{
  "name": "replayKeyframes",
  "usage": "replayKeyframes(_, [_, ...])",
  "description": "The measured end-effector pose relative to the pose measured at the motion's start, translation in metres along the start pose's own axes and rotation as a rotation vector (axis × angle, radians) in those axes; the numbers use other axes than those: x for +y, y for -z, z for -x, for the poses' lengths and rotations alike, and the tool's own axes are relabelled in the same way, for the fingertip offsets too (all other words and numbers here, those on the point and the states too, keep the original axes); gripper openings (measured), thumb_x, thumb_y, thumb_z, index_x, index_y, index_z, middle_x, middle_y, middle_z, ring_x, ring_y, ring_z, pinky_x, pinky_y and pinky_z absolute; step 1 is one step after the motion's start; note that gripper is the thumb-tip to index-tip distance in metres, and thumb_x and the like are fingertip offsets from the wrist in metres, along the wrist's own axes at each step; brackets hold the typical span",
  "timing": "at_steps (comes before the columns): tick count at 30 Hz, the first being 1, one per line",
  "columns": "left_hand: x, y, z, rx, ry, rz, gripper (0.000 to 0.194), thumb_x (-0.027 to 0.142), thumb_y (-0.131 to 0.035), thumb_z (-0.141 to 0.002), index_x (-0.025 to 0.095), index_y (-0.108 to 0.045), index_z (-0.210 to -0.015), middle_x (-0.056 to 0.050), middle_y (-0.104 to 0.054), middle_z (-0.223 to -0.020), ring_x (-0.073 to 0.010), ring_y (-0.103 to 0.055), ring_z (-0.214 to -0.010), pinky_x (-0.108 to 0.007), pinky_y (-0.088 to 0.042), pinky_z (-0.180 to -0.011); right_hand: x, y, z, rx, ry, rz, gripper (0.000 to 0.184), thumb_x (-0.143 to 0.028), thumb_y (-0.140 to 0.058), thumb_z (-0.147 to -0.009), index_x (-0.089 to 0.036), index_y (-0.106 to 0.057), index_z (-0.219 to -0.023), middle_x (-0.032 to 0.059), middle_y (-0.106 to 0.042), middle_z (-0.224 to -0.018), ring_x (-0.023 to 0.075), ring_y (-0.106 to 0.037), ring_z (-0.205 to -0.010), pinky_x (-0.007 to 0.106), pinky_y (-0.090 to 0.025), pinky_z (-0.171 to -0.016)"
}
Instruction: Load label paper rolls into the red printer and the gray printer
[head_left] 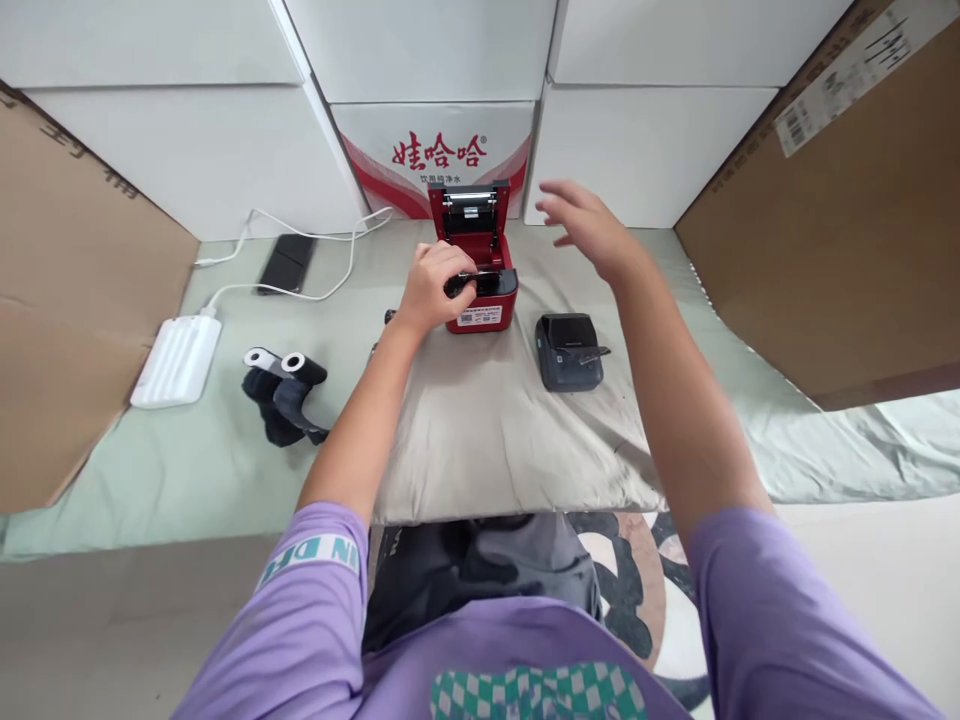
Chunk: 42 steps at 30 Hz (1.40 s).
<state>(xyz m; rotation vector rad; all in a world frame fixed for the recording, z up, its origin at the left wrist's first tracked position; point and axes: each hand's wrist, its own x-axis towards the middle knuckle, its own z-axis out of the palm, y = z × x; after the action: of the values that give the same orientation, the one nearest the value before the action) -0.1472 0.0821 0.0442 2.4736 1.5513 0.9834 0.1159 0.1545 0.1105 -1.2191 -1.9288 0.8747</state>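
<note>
A red label printer [482, 318] stands at the back of the cloth-covered table with its lid [471, 212] raised. My left hand [436, 285] is at the printer's front left, its fingers pinched on a thin, shiny black piece [466, 281] over the open compartment. Whether that piece is loose or part of the printer I cannot tell. My right hand [581, 225] hangs in the air to the right of the printer, fingers spread, holding nothing. A smaller dark label printer [570, 365] sits to the right, a small flap sticking out from its side.
Two rolls [304, 368] with dark cloth-like strips lie on the left. Behind them are a black phone [288, 262] and a white power bank [177, 362] with a white cable. White boxes [442, 50] wall off the back; cardboard boxes [840, 230] flank both sides.
</note>
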Motion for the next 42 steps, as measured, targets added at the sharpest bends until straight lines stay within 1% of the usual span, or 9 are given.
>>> replayKeyframes(2, [-0.001,-0.001,0.002,0.028,-0.028,-0.004,0.022,0.037,-0.053,-0.095,0.024,-0.071,-0.097,-0.007,-0.074,-0.113,-0.0300,-0.063,-0.111,-0.052,-0.037,-0.110,-0.013,-0.021,-0.031,-0.013,-0.011,-0.063,0.058,-0.054,-0.032,-0.109,-0.016,-0.052,-0.149,0.0106,-0.062,-0.142,0.0296,-0.061,-0.129,0.040,-0.053,-0.093])
replayKeyframes(5, [-0.005,-0.003,0.003,0.118,-0.068,0.016,0.036,0.042,-0.046,-0.101,0.023,-0.072,-0.087,-0.008,-0.075,-0.103,-0.0279,-0.064,-0.103,-0.050,-0.038,-0.106,-0.017,-0.046,-0.053,0.051,-0.021,-0.146,0.048,-0.057,-0.040,-0.108,-0.019,-0.060,-0.129,0.0072,-0.068,-0.125,0.0244,-0.068,-0.114,0.039,-0.058,-0.089])
replayKeyframes(10, [-0.013,-0.008,0.000,0.247,-0.104,0.044,0.047,0.047,-0.042,-0.105,0.022,-0.068,-0.074,-0.006,-0.074,-0.087,-0.0258,-0.064,-0.094,-0.049,-0.040,-0.102,-0.010,-0.047,-0.041,0.114,-0.020,-0.196,0.024,-0.045,-0.062,-0.100,-0.022,-0.061,-0.094,0.0043,-0.070,-0.098,0.0218,-0.067,-0.095,0.036,-0.058,-0.081])
replayKeyframes(17, [-0.016,-0.009,0.000,0.374,-0.067,0.095,0.046,0.052,-0.049,-0.103,0.024,-0.061,-0.069,-0.005,-0.067,-0.077,-0.0245,-0.063,-0.093,-0.046,-0.047,-0.098,-0.006,-0.045,-0.018,-0.111,-0.162,-0.099,0.013,-0.019,-0.078,-0.080,-0.020,-0.066,-0.077,0.0035,-0.067,-0.083,0.0228,-0.064,-0.091,0.042,-0.057,-0.084])
replayKeyframes(22, [-0.030,-0.019,-0.011,0.457,0.163,0.289,0.027,0.049,-0.057,-0.101,0.025,-0.067,-0.100,-0.006,-0.070,-0.105,-0.0251,-0.063,-0.112,-0.042,-0.049,-0.101,0.004,-0.052,-0.013,-0.194,-0.366,-0.269,0.030,-0.018,-0.082,-0.074,-0.025,-0.065,-0.098,0.0004,-0.067,-0.088,0.0200,-0.065,-0.081,0.045,-0.061,-0.079])
replayKeyframes(26, [-0.044,-0.036,-0.019,0.300,0.461,0.618,0.037,0.046,-0.051,-0.105,0.024,-0.056,-0.134,-0.006,-0.066,-0.134,-0.0229,-0.058,-0.121,-0.040,-0.050,-0.100,0.009,-0.053,-0.013,-0.180,-0.435,-0.361,0.063,-0.022,-0.084,-0.075,-0.032,-0.057,-0.131,0.0024,-0.071,-0.098,0.0230,-0.068,-0.082,0.053,-0.064,-0.080])
replayKeyframes(29, [-0.044,-0.041,-0.018,0.182,0.584,0.828,0.041,0.042,-0.039,-0.109,0.025,-0.047,-0.145,-0.003,-0.063,-0.143,-0.0203,-0.057,-0.119,-0.038,-0.051,-0.092,0.010,-0.052,-0.011,-0.216,-0.487,-0.403,0.072,-0.022,-0.082,-0.076,-0.032,-0.053,-0.141,0.0057,-0.071,-0.106,0.0251,-0.069,-0.084,0.056,-0.064,-0.082])
replayKeyframes(36, [-0.023,-0.031,-0.010,0.066,0.581,0.610,0.039,0.035,-0.045,-0.107,0.023,-0.049,-0.144,0.002,-0.073,-0.121,-0.0149,-0.049,-0.124,-0.035,-0.040,-0.097,-0.007,-0.056,-0.003,-0.253,-0.539,-0.365,0.051,-0.014,-0.071,-0.087,-0.025,-0.059,-0.135,0.0074,-0.069,-0.118,0.0231,-0.070,-0.090,0.055,-0.059,-0.094])
replayKeyframes(42, [-0.027,-0.034,-0.010,0.293,0.583,0.897,0.040,0.028,-0.058,-0.094,0.023,-0.056,-0.133,-0.002,-0.067,-0.137,-0.0183,-0.057,-0.126,-0.038,-0.045,-0.103,-0.006,-0.030,0.014,-0.191,-0.553,-0.184,0.046,-0.029,-0.079,-0.087,-0.022,-0.063,-0.129,0.0106,-0.070,-0.129,0.0258,-0.071,-0.097,0.053,-0.056,-0.100])
